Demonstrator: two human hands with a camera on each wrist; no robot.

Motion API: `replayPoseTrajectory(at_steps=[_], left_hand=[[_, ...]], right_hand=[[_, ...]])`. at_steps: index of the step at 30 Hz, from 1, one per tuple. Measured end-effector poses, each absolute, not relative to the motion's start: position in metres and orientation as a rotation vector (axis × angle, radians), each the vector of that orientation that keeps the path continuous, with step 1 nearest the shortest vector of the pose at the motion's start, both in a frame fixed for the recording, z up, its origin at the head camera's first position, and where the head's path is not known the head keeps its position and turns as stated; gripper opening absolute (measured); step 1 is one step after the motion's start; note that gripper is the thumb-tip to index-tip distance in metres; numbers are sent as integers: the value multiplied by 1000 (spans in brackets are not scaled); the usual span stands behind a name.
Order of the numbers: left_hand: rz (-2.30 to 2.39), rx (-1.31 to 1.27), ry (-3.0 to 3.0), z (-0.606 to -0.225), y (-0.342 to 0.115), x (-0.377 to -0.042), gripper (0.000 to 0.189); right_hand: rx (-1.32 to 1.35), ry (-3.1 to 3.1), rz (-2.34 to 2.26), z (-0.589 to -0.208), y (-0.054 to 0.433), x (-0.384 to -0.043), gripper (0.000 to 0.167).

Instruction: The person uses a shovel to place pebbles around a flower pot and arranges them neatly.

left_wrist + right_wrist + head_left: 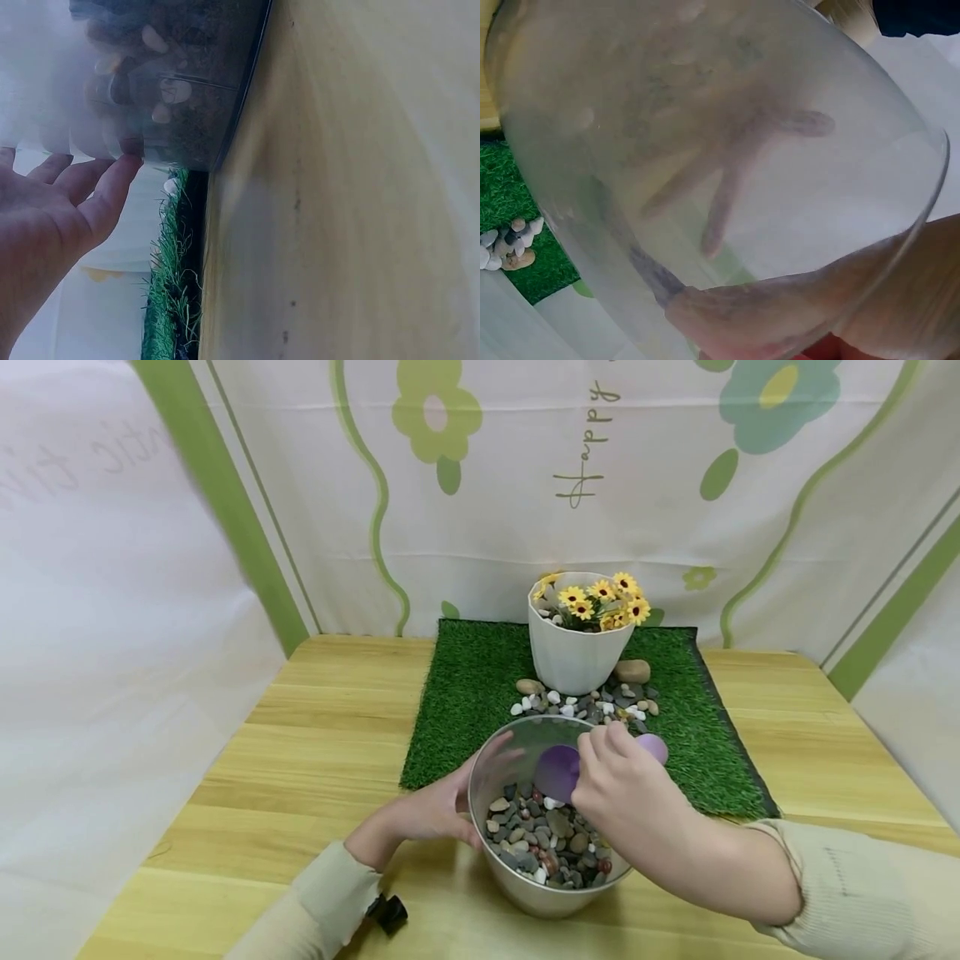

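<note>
A clear bucket (pixel 536 900) stands on the table, with grey, white and reddish pebbles (pixel 543 839) at its bottom. My left hand (pixel 431 810) spreads its fingers against the bucket's left side; in the left wrist view the fingertips of that hand (pixel 82 191) touch the wall. Over the rim, my right hand (pixel 622 781) grips a purple scoop (pixel 557 772) by its handle. The scoop's blade is inside the bucket, just above the pebbles; whether it carries any is hidden. In the right wrist view, the right hand (pixel 757 315) shows through the bucket's cloudy wall.
Behind the bucket lies an artificial grass mat (pixel 472 693). A white pot (pixel 573 656) of yellow flowers (pixel 600 597) stands on it, with loose stones (pixel 585 703) at its foot. A small black object (pixel 388 913) sits by the left sleeve. A printed curtain (pixel 510 527) hangs behind.
</note>
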State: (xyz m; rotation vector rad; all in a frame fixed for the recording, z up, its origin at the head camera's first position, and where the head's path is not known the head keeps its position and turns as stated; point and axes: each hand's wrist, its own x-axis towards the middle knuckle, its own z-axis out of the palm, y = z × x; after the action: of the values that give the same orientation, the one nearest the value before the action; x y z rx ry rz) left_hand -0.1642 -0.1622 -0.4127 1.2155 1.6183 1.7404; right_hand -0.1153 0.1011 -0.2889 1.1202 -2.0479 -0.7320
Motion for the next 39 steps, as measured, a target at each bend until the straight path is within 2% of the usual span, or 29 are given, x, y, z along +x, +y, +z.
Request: replayPoseTrajectory(at_steps=[2, 9, 19, 29, 36, 39], left_hand=[[1742, 1218, 1616, -413, -162, -164, 126], [1738, 1205, 1612, -413, -162, -163, 127], [1730, 1195, 1617, -413, -162, -164, 127], [1722, 1201, 1633, -414, -163, -164, 128], [1734, 1224, 1641, -412, -163, -166, 128], [1734, 1218, 1638, -411, -163, -165, 128]], right_hand=[[1123, -2051, -736, -288, 100, -115, 31], [1117, -2110, -828, -285, 102, -114, 45], [1232, -2271, -765, -286, 107, -128, 43], [1336, -2300, -679, -284, 105, -126, 42], [1222, -2204, -923, -294, 98, -132, 43], [1230, -2212, -997, -296, 95, -130, 37]])
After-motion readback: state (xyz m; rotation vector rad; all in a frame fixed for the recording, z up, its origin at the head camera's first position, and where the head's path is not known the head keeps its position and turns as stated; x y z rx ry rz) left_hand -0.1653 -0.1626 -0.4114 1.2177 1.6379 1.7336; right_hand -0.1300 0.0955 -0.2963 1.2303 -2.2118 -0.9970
